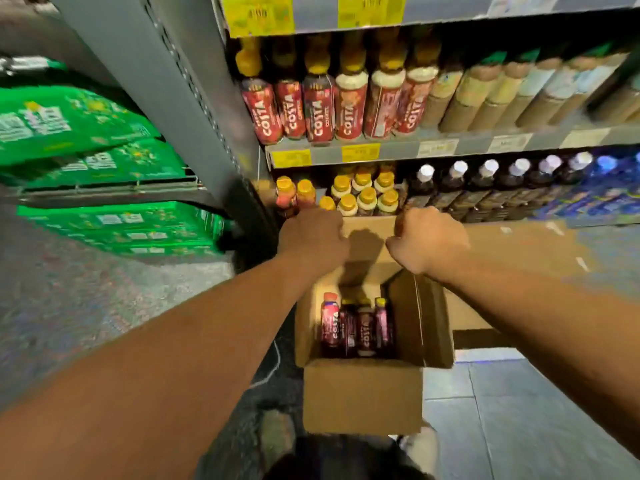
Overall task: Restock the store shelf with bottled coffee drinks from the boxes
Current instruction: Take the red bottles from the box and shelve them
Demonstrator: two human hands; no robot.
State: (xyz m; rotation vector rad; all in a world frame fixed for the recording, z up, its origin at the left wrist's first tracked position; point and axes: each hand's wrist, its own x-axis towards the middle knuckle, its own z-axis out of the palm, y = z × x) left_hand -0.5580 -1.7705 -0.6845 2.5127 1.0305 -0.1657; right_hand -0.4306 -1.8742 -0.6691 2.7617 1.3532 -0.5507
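An open cardboard box (363, 396) stands on the floor below me, with several red Costa coffee bottles (356, 329) upright at its near end. Both my arms reach over it to the bottom shelf (346, 157), where yellow-capped coffee bottles (367, 195) stand in rows. My left hand (311, 237) is closed, and a yellow cap (327, 203) pokes up just past its knuckles. My right hand (427, 237) is closed around a dark bottle (400, 221), mostly hidden by the fingers. More Costa bottles (318, 112) line the shelf above.
A grey shelf upright (194, 109) stands left of the coffee section, with green cases (86, 143) stacked beyond it. Dark white-capped bottles (485, 181) fill the bottom shelf to the right. Another cardboard box (519, 251) lies right of the open one. My shoes (277, 441) are near the box.
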